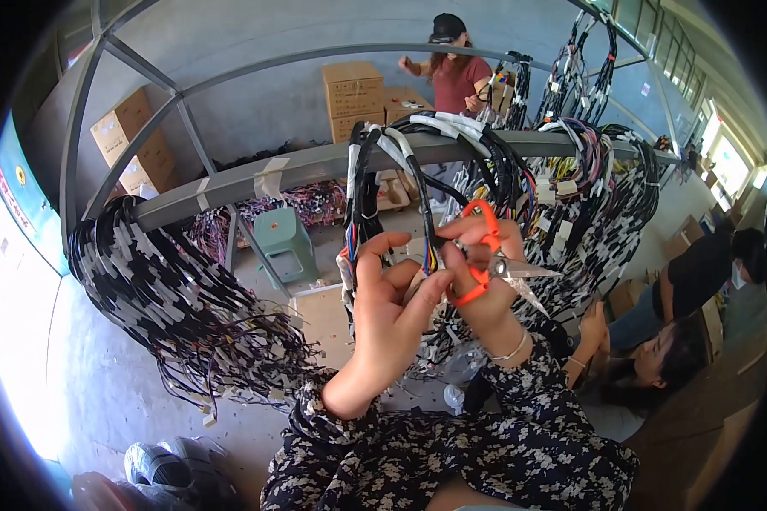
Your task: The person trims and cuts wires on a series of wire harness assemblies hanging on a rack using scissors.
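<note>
A black-wrapped wire harness hangs over a grey metal bar in front of me. Its lower end fans into thin yellow, blue and red wires. My left hand is closed round these wires, thumb and fingers bent together. On the fingers of my right hand hang orange-handled scissors, their blades parted and pointing right. The fingertips of that hand meet the harness just above the coloured wires, close to my left thumb. What lies between those fingertips is partly hidden.
Thick harness bundles hang at the left and right of the bar. Behind stand a green stool and cardboard boxes. One person stands beyond the frame; two others are close at my right. Wrapped coils lie lower left.
</note>
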Available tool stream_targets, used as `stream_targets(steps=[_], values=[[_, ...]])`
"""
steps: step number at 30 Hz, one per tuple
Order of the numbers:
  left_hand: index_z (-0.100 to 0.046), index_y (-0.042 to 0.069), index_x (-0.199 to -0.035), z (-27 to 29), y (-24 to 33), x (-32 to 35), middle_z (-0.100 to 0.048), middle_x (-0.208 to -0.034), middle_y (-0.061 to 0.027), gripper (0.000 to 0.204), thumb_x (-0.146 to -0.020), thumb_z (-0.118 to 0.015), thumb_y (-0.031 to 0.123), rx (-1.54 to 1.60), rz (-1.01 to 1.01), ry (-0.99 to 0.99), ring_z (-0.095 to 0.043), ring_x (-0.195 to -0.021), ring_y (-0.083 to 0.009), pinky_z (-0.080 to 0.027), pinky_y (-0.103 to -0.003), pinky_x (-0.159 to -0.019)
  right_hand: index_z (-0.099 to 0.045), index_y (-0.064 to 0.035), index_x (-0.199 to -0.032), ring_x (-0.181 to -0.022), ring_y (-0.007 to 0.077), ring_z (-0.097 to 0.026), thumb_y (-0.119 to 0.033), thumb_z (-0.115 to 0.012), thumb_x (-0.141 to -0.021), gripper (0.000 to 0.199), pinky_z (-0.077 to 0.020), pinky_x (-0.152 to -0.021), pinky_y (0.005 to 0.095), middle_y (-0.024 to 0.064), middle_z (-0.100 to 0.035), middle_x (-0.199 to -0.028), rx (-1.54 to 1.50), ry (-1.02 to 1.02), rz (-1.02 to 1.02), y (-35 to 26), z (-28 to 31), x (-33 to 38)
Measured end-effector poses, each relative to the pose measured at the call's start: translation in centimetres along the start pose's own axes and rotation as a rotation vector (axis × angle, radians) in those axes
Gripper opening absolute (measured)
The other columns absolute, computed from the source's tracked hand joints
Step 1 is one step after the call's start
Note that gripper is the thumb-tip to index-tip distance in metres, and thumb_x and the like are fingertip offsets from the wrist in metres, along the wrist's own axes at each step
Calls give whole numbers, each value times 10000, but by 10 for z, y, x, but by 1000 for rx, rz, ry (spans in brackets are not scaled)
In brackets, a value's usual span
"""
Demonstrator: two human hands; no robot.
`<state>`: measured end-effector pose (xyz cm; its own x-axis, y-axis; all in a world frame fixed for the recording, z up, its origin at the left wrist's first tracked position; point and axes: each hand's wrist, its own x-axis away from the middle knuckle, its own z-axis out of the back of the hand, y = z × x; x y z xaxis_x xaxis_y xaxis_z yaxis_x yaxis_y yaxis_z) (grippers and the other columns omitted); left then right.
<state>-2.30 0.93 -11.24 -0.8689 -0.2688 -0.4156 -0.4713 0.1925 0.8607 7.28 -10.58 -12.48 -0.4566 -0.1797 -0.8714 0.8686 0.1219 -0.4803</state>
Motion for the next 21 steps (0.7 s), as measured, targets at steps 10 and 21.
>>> stream_targets(steps=[10,21], values=[[-423,18,-1410,-2,-11,-6,-642,-911,-92,581,-909,-716,48,-521,-209,148,-599,-679,-125,-470,-273,-565,-557,-3,-1057,-847,81,-643,70,-744,-832,301,-532,-775,247,35,-644,-929,73,-352,-317,-47,31,-71],[-692,-9,-954,-5,52,-46,-651,-1028,-112,221,-746,-741,-64,-1208,-798,-64,-657,-874,-281,-540,-367,-751,-593,16,-1012,-669,26,-498,-117,-833,-833,328,-416,-580,209,-34,-580,-740,-242,-214,-365,-44,61,-70]])
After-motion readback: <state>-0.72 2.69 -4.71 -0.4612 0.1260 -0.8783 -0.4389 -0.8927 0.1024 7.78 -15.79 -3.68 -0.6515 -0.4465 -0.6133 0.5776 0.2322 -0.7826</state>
